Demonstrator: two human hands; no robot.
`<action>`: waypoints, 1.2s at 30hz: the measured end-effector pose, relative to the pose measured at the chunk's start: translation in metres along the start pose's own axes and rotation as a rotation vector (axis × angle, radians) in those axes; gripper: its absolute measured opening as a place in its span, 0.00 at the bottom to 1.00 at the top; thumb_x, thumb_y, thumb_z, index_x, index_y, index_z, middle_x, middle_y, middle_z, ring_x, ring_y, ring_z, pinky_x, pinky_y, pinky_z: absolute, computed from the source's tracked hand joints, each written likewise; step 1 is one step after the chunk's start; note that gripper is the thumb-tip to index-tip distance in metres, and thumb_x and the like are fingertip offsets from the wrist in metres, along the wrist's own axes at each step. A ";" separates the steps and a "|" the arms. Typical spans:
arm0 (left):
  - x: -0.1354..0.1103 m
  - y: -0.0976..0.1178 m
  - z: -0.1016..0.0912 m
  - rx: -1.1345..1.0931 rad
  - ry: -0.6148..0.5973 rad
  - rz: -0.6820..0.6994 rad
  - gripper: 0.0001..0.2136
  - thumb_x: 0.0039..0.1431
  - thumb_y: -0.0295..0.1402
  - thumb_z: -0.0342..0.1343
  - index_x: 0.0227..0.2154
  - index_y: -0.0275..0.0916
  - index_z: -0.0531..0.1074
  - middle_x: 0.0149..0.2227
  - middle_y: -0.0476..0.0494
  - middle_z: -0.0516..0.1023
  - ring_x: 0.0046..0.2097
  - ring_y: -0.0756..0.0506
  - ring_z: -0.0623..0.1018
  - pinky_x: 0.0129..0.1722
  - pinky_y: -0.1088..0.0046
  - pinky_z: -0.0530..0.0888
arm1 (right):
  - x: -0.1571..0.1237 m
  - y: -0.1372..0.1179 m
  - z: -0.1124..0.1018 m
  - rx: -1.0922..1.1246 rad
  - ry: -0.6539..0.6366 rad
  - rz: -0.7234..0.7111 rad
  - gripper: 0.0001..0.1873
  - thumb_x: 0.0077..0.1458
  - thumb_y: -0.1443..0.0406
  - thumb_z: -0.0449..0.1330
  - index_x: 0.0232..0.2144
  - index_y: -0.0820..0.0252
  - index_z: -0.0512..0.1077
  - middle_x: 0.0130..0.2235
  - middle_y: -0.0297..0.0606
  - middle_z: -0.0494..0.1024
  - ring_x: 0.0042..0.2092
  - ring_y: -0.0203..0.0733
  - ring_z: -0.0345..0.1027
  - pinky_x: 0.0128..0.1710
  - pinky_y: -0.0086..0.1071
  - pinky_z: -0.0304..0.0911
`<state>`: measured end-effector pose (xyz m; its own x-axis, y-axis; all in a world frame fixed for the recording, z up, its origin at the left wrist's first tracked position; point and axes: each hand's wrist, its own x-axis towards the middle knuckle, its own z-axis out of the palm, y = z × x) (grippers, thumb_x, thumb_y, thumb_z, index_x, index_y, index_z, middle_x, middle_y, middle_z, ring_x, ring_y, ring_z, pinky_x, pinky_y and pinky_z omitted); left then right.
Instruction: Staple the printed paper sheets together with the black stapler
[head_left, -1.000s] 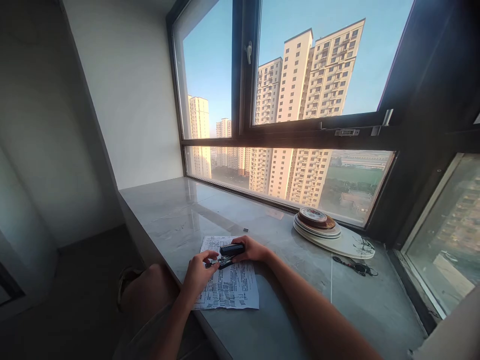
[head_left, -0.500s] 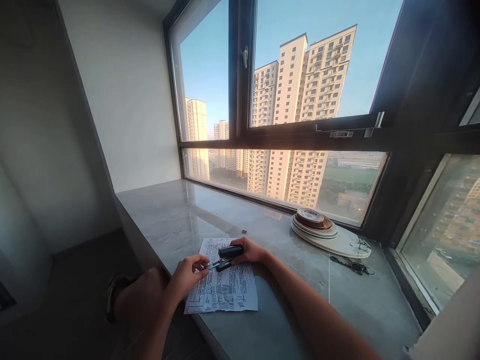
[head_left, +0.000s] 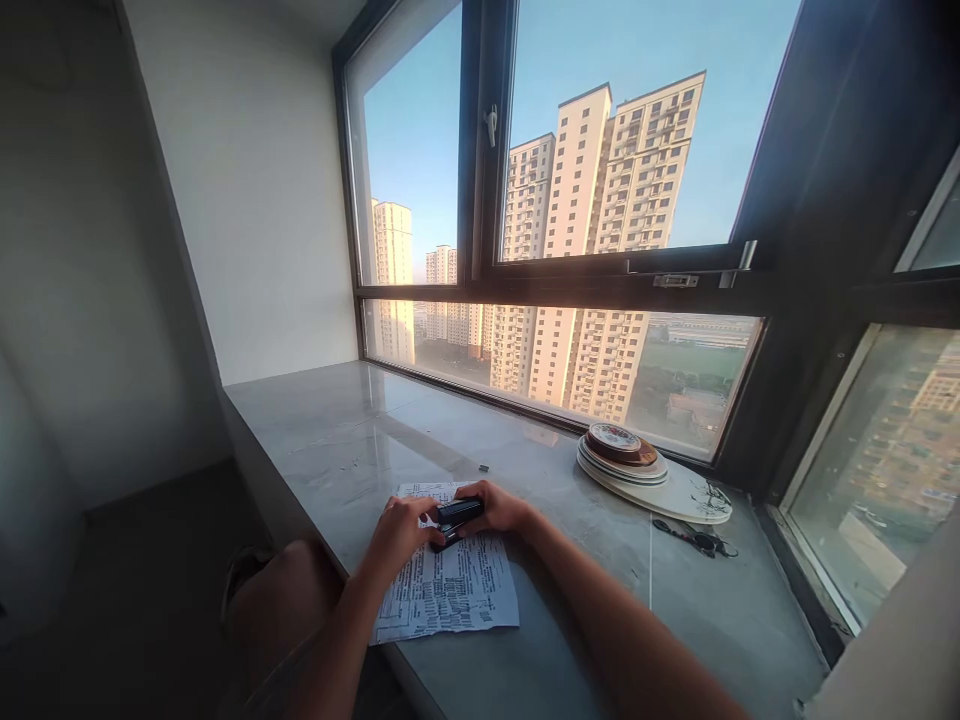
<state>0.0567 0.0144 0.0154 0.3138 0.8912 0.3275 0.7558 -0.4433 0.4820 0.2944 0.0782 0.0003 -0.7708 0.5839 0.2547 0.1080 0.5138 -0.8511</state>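
At six o'clock on the desk (head_left: pixel 337 440), atop the printed sheet (head_left: pixel 450 595): back onto the nine-o'clock tip of the stapler (head_left: pixel 459 512) with fingers of the left hand (head_left: pixel 401 530) pinching it, fingers of the right hand (head_left: pixel 499 508) clamped round its three-o'clock end.

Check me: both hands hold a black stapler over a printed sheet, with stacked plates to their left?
Not quite: the head view shows the stacked plates to the right of the left hand and right hand, which do hold the black stapler over the printed sheet.

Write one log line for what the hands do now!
stapler: over printed paper | left hand: at its front end | right hand: gripping it | printed paper: flat on sill
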 end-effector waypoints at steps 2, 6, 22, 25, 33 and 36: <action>-0.004 -0.004 0.001 0.014 0.025 -0.007 0.07 0.53 0.33 0.66 0.37 0.44 0.82 0.40 0.46 0.83 0.44 0.40 0.78 0.51 0.62 0.68 | 0.002 -0.001 -0.001 -0.015 -0.020 0.015 0.27 0.42 0.51 0.76 0.37 0.63 0.76 0.32 0.32 0.76 0.33 0.37 0.68 0.34 0.28 0.65; -0.021 -0.023 -0.003 -0.055 0.053 -0.029 0.12 0.57 0.39 0.64 0.44 0.45 0.81 0.41 0.45 0.83 0.46 0.40 0.79 0.51 0.65 0.69 | -0.005 -0.006 -0.015 -0.060 -0.154 0.107 0.29 0.43 0.49 0.75 0.41 0.62 0.77 0.35 0.32 0.77 0.35 0.37 0.69 0.35 0.28 0.65; -0.036 -0.041 0.001 -0.087 0.170 -0.117 0.17 0.70 0.38 0.43 0.40 0.45 0.79 0.46 0.41 0.82 0.50 0.41 0.78 0.49 0.68 0.71 | -0.019 0.050 -0.055 -0.580 0.510 0.359 0.28 0.63 0.55 0.55 0.61 0.56 0.72 0.69 0.47 0.64 0.67 0.54 0.62 0.66 0.48 0.58; -0.037 -0.043 0.003 -0.092 0.183 -0.123 0.16 0.69 0.36 0.43 0.39 0.45 0.78 0.46 0.42 0.82 0.50 0.42 0.78 0.49 0.69 0.71 | -0.018 0.051 -0.048 -0.624 0.368 0.406 0.30 0.62 0.57 0.58 0.64 0.57 0.69 0.70 0.47 0.61 0.71 0.55 0.53 0.71 0.51 0.46; -0.037 -0.038 0.001 -0.088 0.179 -0.114 0.16 0.70 0.36 0.43 0.41 0.43 0.77 0.45 0.41 0.81 0.50 0.41 0.77 0.50 0.65 0.70 | -0.003 0.027 -0.019 -0.770 0.061 0.403 0.30 0.71 0.53 0.42 0.71 0.46 0.55 0.74 0.38 0.52 0.75 0.54 0.37 0.68 0.70 0.31; -0.037 -0.035 -0.002 -0.072 0.162 -0.105 0.15 0.70 0.37 0.44 0.45 0.43 0.77 0.44 0.41 0.80 0.49 0.41 0.77 0.51 0.64 0.70 | 0.005 0.021 -0.006 -0.731 0.019 0.315 0.29 0.70 0.51 0.44 0.70 0.43 0.57 0.73 0.37 0.56 0.75 0.55 0.41 0.68 0.71 0.31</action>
<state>0.0173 -0.0036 -0.0122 0.1349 0.9082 0.3962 0.7344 -0.3601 0.5753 0.2961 0.0958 -0.0139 -0.6250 0.7779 0.0657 0.7091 0.6009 -0.3689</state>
